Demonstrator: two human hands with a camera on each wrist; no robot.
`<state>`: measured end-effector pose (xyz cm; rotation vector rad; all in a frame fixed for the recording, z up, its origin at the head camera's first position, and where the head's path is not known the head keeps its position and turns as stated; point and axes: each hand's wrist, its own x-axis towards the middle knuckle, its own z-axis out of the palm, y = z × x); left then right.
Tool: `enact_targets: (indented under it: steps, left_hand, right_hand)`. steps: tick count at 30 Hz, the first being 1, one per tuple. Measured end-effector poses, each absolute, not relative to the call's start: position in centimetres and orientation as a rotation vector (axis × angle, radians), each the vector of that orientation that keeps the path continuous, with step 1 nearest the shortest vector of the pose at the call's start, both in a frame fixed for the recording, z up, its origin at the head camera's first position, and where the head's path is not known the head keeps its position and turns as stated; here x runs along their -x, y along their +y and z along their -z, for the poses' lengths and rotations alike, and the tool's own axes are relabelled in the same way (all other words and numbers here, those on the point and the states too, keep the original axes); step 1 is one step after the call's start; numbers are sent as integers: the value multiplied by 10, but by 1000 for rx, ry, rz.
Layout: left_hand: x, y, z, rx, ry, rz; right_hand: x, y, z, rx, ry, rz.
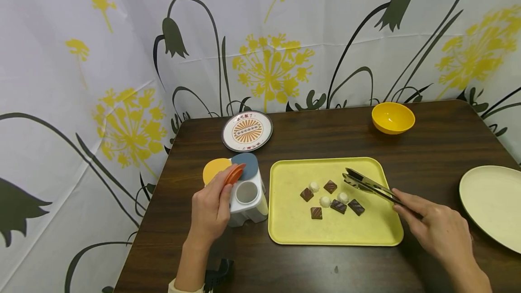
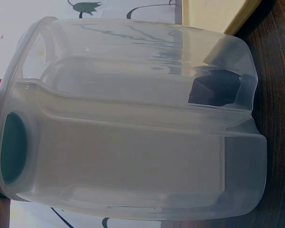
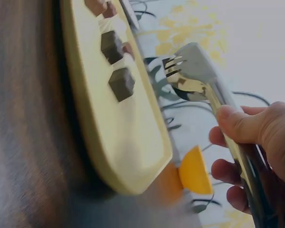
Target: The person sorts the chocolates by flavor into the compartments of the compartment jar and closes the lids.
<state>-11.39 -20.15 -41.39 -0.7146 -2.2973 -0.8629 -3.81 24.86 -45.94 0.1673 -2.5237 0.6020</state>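
Observation:
My left hand (image 1: 209,209) pinches an orange lid (image 1: 234,174) above a translucent container (image 1: 249,214). One round opening (image 1: 246,192) of the container is uncovered, while a yellow lid (image 1: 215,169) and a blue lid (image 1: 246,164) cover others. Through its clear wall in the left wrist view, a dark chocolate-like block (image 2: 213,88) shows near the bottom. My right hand (image 1: 441,227) grips metal tongs (image 1: 368,186) over the right part of a yellow tray (image 1: 325,234). The tongs' tips are apart with nothing between them. On the tray lie several brown chocolates (image 1: 356,207) and white round sweets (image 1: 325,201).
Behind the container lies a patterned plate (image 1: 248,131). A yellow bowl (image 1: 393,118) stands at the back right, and a cream plate (image 1: 494,202) sits at the right edge. A flowered cloth (image 1: 277,21) hangs behind the dark wooden table (image 1: 317,137).

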Motion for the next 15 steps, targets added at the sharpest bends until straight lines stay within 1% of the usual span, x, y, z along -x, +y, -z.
enact_targets:
  steps: [7,15]
  left_hand:
    - [113,-202,414,703,-2308,863]
    - [114,-202,415,716,-2298,861]
  right_hand:
    - [49,235,440,-330,-2382,-582]
    - [63,199,421,-496,-2294,-604]
